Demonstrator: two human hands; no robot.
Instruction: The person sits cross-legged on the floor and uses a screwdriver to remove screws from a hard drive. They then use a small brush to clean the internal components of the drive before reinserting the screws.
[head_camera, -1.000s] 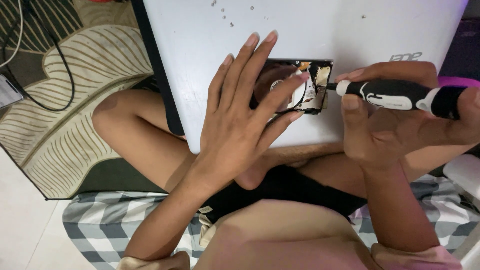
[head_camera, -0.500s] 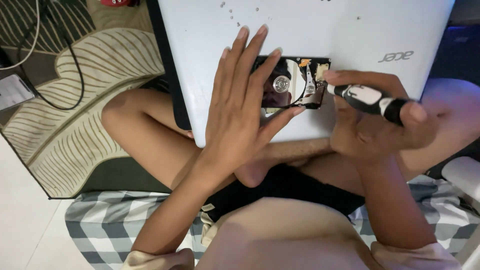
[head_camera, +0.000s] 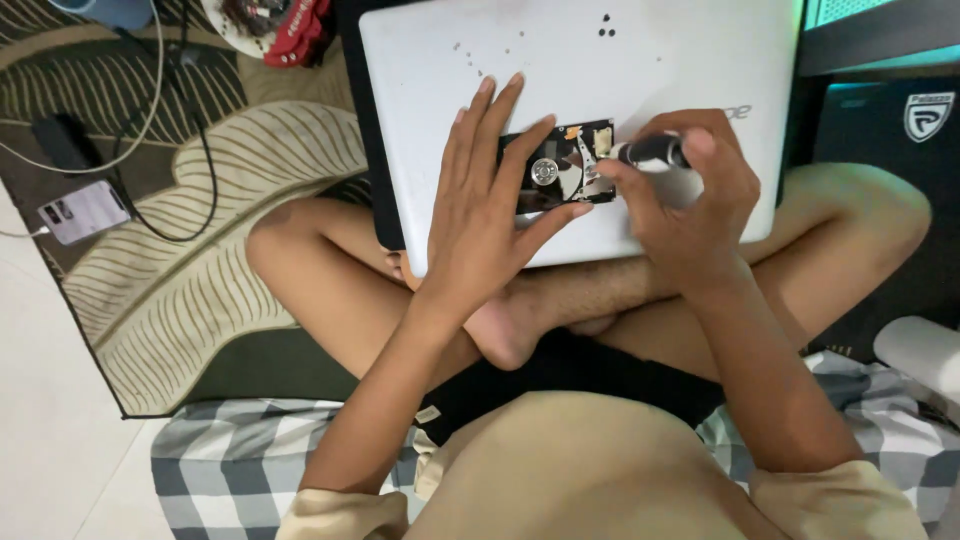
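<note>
Resting across the person's crossed legs, a closed white laptop (head_camera: 650, 60) serves as the work surface, with a leaf-patterned rug (head_camera: 170, 260) spread on the floor to the left and a checked cloth (head_camera: 230, 470) under the sitter. On the rug lie dark and white cables (head_camera: 170, 110) and a small white adapter (head_camera: 82, 210); a red object (head_camera: 295, 30) sits at the top edge, too cropped to identify. On the laptop lid, near its lower middle, lies an opened hard drive (head_camera: 560, 168), its shiny platter and arm exposed. The left hand (head_camera: 490, 210) lies flat and spread over the drive's left side, fingers extended, thumb pressed along the drive's lower edge, steadying it rather than gripping. The right hand (head_camera: 690, 200) is curled closed around a screwdriver (head_camera: 650, 152) with a dark handle, held roughly level, its tip at the drive's right edge beside the connector; whether the tip actually sits in a screw cannot be made out. Several tiny dark screws (head_camera: 605, 25) lie scattered on the lid above the drive, well apart from both hands.
</note>
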